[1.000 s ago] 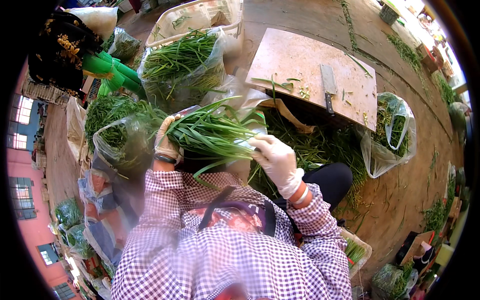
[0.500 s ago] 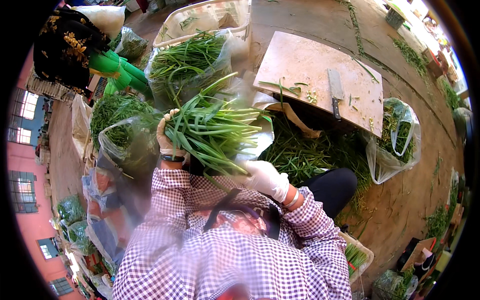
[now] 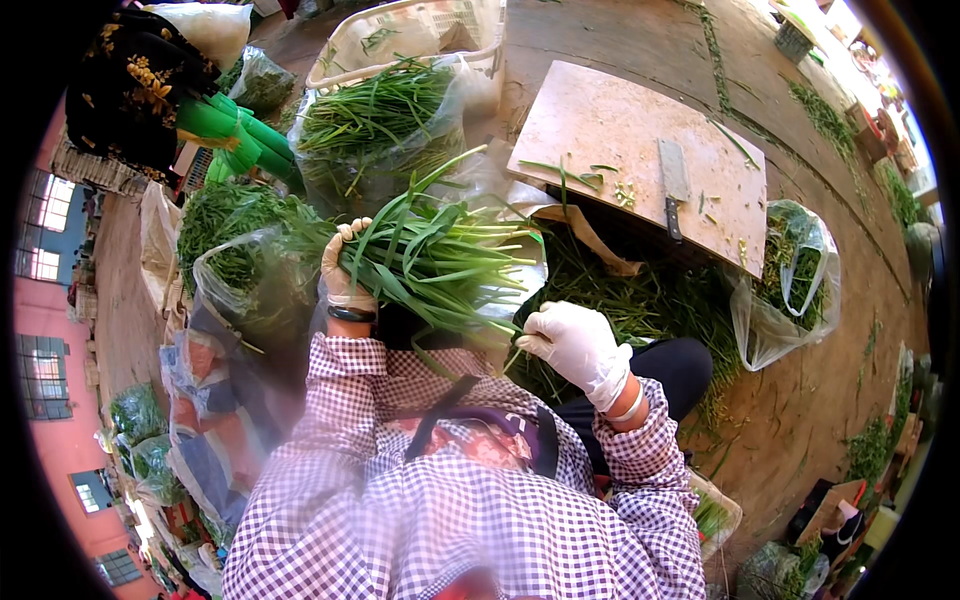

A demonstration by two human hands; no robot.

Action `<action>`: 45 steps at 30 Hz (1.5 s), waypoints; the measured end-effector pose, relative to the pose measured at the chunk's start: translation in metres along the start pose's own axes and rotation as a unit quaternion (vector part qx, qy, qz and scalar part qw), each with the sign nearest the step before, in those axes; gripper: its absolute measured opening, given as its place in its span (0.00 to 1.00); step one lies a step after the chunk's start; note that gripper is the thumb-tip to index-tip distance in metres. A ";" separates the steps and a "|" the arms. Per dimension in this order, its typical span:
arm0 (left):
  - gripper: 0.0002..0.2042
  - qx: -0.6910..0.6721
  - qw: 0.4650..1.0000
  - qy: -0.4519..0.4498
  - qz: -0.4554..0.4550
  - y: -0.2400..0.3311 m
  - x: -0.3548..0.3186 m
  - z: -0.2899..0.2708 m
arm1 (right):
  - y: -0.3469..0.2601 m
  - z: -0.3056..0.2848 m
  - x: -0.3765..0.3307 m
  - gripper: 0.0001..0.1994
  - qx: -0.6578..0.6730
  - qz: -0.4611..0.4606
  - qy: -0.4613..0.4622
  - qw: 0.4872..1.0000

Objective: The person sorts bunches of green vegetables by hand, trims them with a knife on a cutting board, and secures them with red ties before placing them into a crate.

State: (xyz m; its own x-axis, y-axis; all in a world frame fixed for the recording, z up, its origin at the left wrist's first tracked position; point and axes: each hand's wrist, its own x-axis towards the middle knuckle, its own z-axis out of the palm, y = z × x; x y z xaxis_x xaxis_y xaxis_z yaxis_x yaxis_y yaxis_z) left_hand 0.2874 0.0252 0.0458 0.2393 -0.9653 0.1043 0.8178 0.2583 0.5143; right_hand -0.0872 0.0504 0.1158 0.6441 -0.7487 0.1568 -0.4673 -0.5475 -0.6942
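Note:
My left hand (image 3: 345,265), in a pale glove, is closed around the leafy side of a bunch of long green stalks (image 3: 440,255). The leaves are flat and dark, and the paler cut ends fan out to the right above my lap. At the bunch's lower right, my right hand (image 3: 578,345), in a white glove, pinches a thin green stalk (image 3: 512,350) near its end. The fingertips hide the rest of that end. Behind the bunch a white sheet (image 3: 525,275) shows in part.
A cleaver (image 3: 672,185) lies on a board (image 3: 610,110) with cut bits at the far right. Loose greens (image 3: 630,310) cover the ground beneath. Bagged greens (image 3: 375,115) stand before a white crate (image 3: 400,35). More bags (image 3: 235,235) (image 3: 790,325) flank me. A person in green sleeves (image 3: 235,135) is far left.
My right hand has moved away to the right from the bunch's lower edge, a thin stalk now between its fingers. My left hand keeps its hold and has shifted only slightly.

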 end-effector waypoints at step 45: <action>0.13 0.113 0.987 0.116 -0.013 -0.008 0.001 0.027 | 0.026 0.053 0.034 0.03 0.594 0.177 0.010 0.785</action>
State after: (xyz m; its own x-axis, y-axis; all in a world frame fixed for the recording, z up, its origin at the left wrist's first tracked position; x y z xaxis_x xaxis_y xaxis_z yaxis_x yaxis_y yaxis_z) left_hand 0.2675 0.0209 0.0646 0.3535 -0.9305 -0.0955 0.6935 0.1922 0.6944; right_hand -0.0456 0.0304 0.0657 0.5865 -0.7871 -0.1909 0.2862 0.4219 -0.8603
